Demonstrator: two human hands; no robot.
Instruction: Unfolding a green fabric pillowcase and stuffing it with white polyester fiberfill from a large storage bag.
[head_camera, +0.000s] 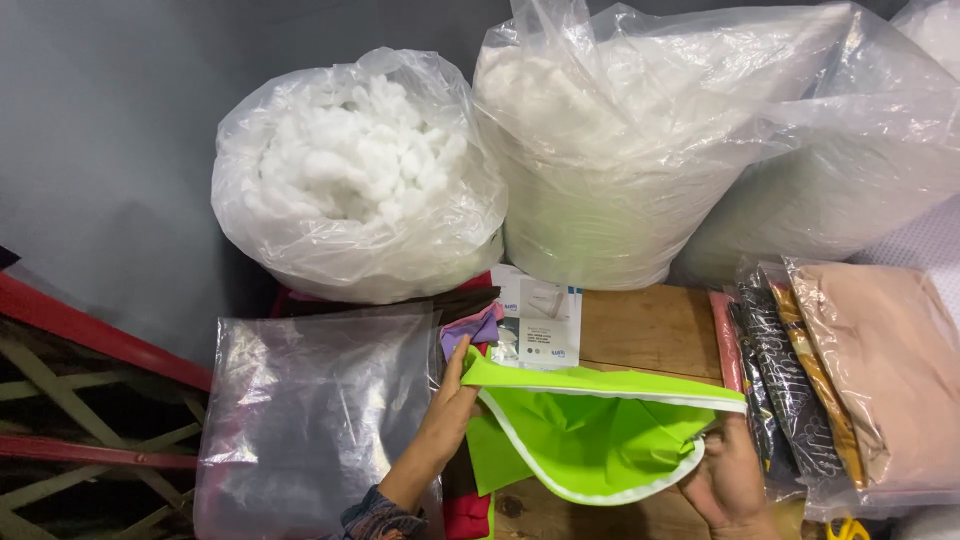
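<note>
I'm seeing a wooden table (640, 330) carrying two bags of white stuffing (355, 180) along its far edge, packed fabrics (850, 370) lying at its right edge, a clear bag (310, 410) lying left.
</note>
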